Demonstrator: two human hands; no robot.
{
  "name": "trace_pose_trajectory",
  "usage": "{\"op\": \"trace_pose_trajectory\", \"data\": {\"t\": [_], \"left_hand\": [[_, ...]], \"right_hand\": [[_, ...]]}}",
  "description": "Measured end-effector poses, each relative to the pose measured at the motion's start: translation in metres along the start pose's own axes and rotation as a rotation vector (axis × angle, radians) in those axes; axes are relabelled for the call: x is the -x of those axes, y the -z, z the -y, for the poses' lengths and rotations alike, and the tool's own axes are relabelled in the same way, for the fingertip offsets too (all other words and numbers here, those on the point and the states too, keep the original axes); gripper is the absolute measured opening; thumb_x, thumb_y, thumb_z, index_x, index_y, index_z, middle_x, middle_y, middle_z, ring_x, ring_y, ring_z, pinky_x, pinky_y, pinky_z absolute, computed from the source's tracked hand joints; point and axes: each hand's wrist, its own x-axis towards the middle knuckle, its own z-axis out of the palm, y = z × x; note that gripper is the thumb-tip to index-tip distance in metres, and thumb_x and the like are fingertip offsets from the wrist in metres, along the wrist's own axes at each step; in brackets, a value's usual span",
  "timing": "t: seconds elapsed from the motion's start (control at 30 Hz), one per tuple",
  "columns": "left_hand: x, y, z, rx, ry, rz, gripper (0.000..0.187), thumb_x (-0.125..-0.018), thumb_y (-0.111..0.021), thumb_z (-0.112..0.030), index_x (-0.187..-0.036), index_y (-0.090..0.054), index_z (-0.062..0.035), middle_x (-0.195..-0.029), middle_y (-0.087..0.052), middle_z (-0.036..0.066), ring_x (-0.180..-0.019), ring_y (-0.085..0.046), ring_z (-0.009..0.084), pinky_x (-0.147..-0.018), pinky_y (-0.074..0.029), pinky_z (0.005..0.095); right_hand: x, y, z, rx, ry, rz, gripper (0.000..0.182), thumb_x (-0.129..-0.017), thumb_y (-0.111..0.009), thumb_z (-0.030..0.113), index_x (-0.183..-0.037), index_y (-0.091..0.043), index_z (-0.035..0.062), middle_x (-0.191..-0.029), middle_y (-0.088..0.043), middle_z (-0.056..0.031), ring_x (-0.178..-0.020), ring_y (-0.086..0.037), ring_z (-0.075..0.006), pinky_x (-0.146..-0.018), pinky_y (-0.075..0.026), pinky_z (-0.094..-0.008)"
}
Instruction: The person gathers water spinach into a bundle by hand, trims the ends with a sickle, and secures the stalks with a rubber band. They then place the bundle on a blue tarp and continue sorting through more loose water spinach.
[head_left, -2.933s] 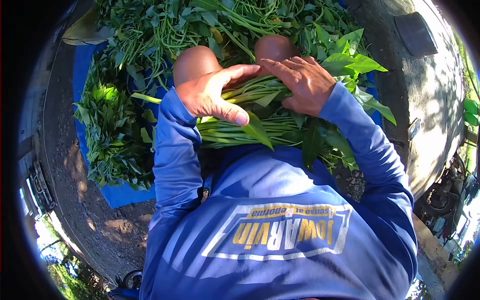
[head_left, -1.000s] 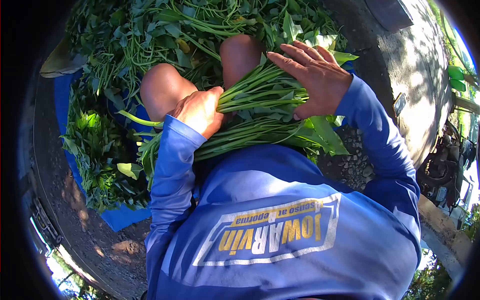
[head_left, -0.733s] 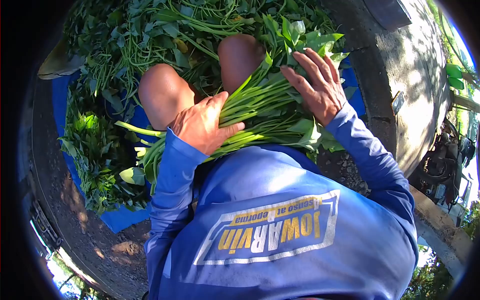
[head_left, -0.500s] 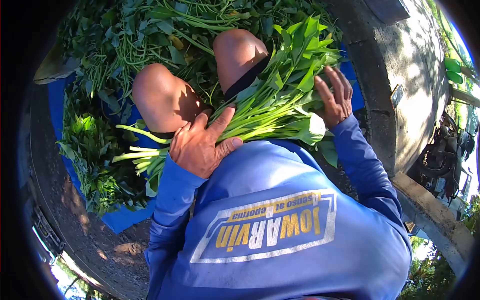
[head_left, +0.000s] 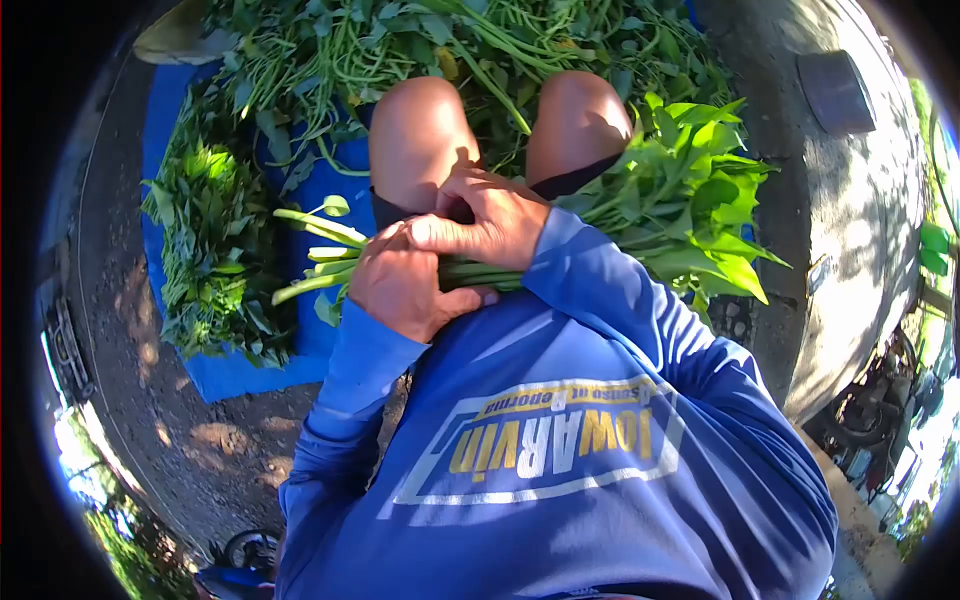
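A bunch of leafy greens (head_left: 700, 200), resembling water spinach, lies across my lap with its leaves to the right. Its pale cut stem ends (head_left: 325, 260) stick out on the left. My left hand (head_left: 395, 285) is closed around the stems near those ends. Curled over the top of the bunch, my right hand (head_left: 490, 220) has its thumb against the left hand's knuckles. Its fingertips are partly hidden, and I cannot make out what they pinch.
Beyond my knees (head_left: 425, 140) lies a large heap of loose greens (head_left: 330, 60). Stacked leafy bunches (head_left: 215, 260) rest on a blue tarp (head_left: 250, 380) at the left. A concrete ledge (head_left: 840, 220) runs along the right, bearing a dark block-like object (head_left: 835, 92).
My right hand has left the leaves and come across to my left hand at the stems. The left hand now wraps the stems more tightly. The camera view has shifted.
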Motion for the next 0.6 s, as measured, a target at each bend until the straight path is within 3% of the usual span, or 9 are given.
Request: {"op": "trace_pose_trajectory", "data": {"t": [0.03,0.07,0.1,0.17,0.23,0.27,0.37,0.4,0.6], "left_hand": [[0.015,-0.004,0.020,-0.114,0.033,-0.099,0.066,-0.075,-0.083,-0.040,-0.127,-0.064,-0.0033,-0.136,-0.063,0.019,-0.125,-0.060,0.0379,-0.110,-0.044,0.0517],[0.029,-0.008,0.040,-0.221,0.075,-0.193,0.070,-0.073,-0.084,-0.027,-0.134,-0.059,-0.0033,-0.139,-0.062,0.018,-0.135,-0.055,0.0363,-0.117,-0.040,0.0507],[0.040,-0.007,0.044,-0.342,0.149,-0.082,0.068,-0.075,-0.080,-0.019,-0.137,-0.056,-0.0049,-0.142,-0.061,0.016,-0.142,-0.050,0.0350,-0.121,-0.035,0.0509],[0.051,-0.021,0.054,-0.308,0.110,-0.148,0.054,-0.081,-0.070,-0.007,-0.134,-0.058,-0.0067,-0.146,-0.058,0.013,-0.150,-0.042,0.0328,-0.126,-0.026,0.0541],[0.048,-0.030,0.069,-0.277,0.027,-0.218,0.048,-0.084,-0.070,-0.009,-0.131,-0.058,-0.0071,-0.140,-0.062,0.014,-0.146,-0.047,0.0331,-0.127,-0.023,0.0560],[0.045,-0.040,0.080,-0.276,-0.019,-0.311,0.044,-0.085,-0.071,-0.015,-0.126,-0.058,-0.0081,-0.124,-0.068,0.014,-0.127,-0.063,0.0360,-0.116,-0.040,0.0545],[0.042,-0.027,0.078,-0.111,0.099,-0.043,0.045,-0.083,-0.074,-0.020,-0.124,-0.058,-0.0098,-0.105,-0.068,0.013,-0.099,-0.071,0.0368,-0.092,-0.055,0.0511],[0.037,-0.023,0.080,-0.112,-0.003,-0.112,0.046,-0.078,-0.079,-0.022,-0.118,-0.058,-0.0108,-0.095,-0.067,0.013,-0.084,-0.071,0.0365,-0.072,-0.057,0.0491],[0.003,0.036,0.055,-0.359,-0.083,0.040,0.044,-0.071,-0.082,-0.017,-0.107,-0.057,-0.0120,-0.090,-0.067,0.010,-0.084,-0.071,0.0342,-0.075,-0.056,0.0475]], "right_hand": [[0.015,0.000,0.019,0.207,-0.031,0.023,0.080,-0.080,-0.084,0.064,-0.117,-0.063,-0.0036,-0.107,-0.067,-0.0223,-0.104,-0.068,-0.0347,-0.090,-0.056,-0.0424],[0.016,-0.003,0.019,0.362,0.004,0.104,0.083,-0.075,-0.088,0.058,-0.125,-0.059,-0.0006,-0.114,-0.066,-0.0223,-0.108,-0.068,-0.0393,-0.092,-0.055,-0.0475],[0.020,-0.009,0.024,0.361,-0.045,0.190,0.083,-0.074,-0.088,0.055,-0.127,-0.058,0.0001,-0.117,-0.066,-0.0224,-0.109,-0.068,-0.0401,-0.093,-0.055,-0.0481],[0.011,-0.001,0.038,0.422,-0.110,0.327,0.082,-0.073,-0.089,0.050,-0.131,-0.056,0.0017,-0.123,-0.065,-0.0226,-0.110,-0.067,-0.0416,-0.095,-0.055,-0.0495],[0.005,-0.002,0.035,0.499,-0.079,0.342,0.083,-0.072,-0.089,0.047,-0.134,-0.055,0.0028,-0.123,-0.065,-0.0223,-0.110,-0.067,-0.0422,-0.096,-0.055,-0.0488],[0.009,-0.005,0.035,0.526,-0.081,0.351,0.083,-0.072,-0.088,0.045,-0.135,-0.055,0.0033,-0.123,-0.065,-0.0221,-0.109,-0.067,-0.0425,-0.096,-0.055,-0.0484],[0.010,-0.005,0.043,0.563,-0.113,0.351,0.083,-0.074,-0.085,0.045,-0.135,-0.050,0.0015,-0.121,-0.064,-0.0265,-0.110,-0.068,-0.0449,-0.093,-0.056,-0.0498],[0.011,-0.004,0.043,0.555,-0.128,0.357,0.081,-0.074,-0.085,0.043,-0.135,-0.050,0.0018,-0.118,-0.066,-0.0260,-0.109,-0.069,-0.0444,-0.093,-0.056,-0.0503],[0.025,0.009,0.043,0.473,-0.019,0.170,0.070,-0.073,-0.082,0.030,-0.131,-0.053,0.0057,-0.102,-0.072,-0.0229,-0.096,-0.072,-0.0423,-0.087,-0.058,-0.0524]]}}
